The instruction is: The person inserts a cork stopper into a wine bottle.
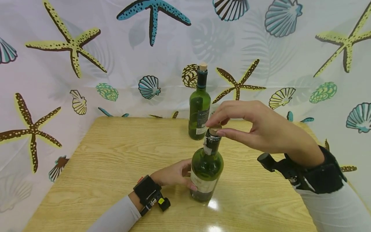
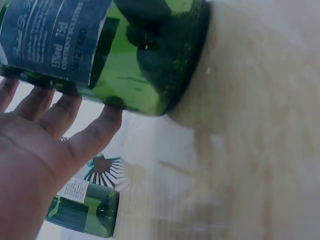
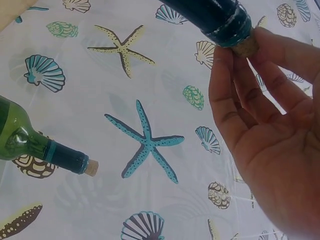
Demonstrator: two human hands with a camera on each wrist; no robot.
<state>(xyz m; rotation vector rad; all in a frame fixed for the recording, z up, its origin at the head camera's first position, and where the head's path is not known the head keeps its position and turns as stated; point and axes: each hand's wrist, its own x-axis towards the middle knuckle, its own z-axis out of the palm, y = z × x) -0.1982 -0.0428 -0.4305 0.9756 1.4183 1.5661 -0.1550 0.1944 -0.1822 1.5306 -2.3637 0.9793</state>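
A green wine bottle (image 1: 207, 166) with a pale label stands near the middle of the wooden table. My left hand (image 1: 175, 174) grips its lower body from the left, thumb across the front; in the left wrist view, the fingers (image 2: 97, 131) lie along the bottle's (image 2: 150, 75) side beneath a dark printed label. Above the neck, my right hand (image 1: 258, 125) pinches the cork (image 1: 215, 130) between thumb and fingers. The right wrist view shows this cork (image 3: 246, 48) seated in the bottle mouth, with fingertips at its sides.
Behind the held bottle, a second green wine bottle (image 1: 199, 106) stands upright near the table's back edge, a cork (image 1: 203, 66) in its mouth. A white cloth (image 1: 171, 61) printed with starfish and shells hangs behind the wooden table (image 1: 116, 154).
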